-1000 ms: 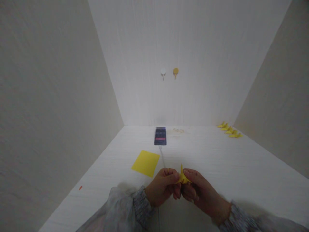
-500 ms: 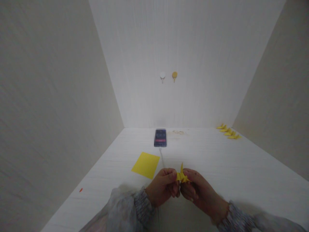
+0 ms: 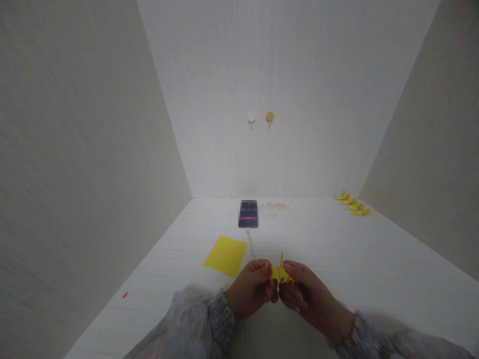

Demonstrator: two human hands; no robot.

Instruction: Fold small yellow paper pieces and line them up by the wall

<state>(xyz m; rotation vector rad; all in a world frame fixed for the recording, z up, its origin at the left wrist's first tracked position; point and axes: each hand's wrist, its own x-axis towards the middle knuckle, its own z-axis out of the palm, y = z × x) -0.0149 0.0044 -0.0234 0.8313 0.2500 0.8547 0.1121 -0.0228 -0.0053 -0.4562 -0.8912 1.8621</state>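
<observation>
Between my two hands is a small folded yellow origami crane (image 3: pixel 280 272), with one narrow point sticking up. My left hand (image 3: pixel 253 285) pinches its left end between thumb and fingers. On the other side, my right hand (image 3: pixel 307 290) grips the right part, thumb on top and fingers curled beneath. My fingers cover parts of the folded paper. A flat square of yellow paper (image 3: pixel 226 256) lies on the table just beyond my left hand.
Several folded yellow paper cranes (image 3: pixel 354 204) stand in a row at the back right. A phone with a blurred screen (image 3: pixel 248 214) and a cable (image 3: pixel 250 241) are at the back middle. A small red piece (image 3: pixel 125 295) lies left. Two hooks (image 3: pixel 270 117) hang on the back wall.
My left fingers have shifted slightly left along the origami crane, so a little more of its left part shows. My right hand stays almost still.
</observation>
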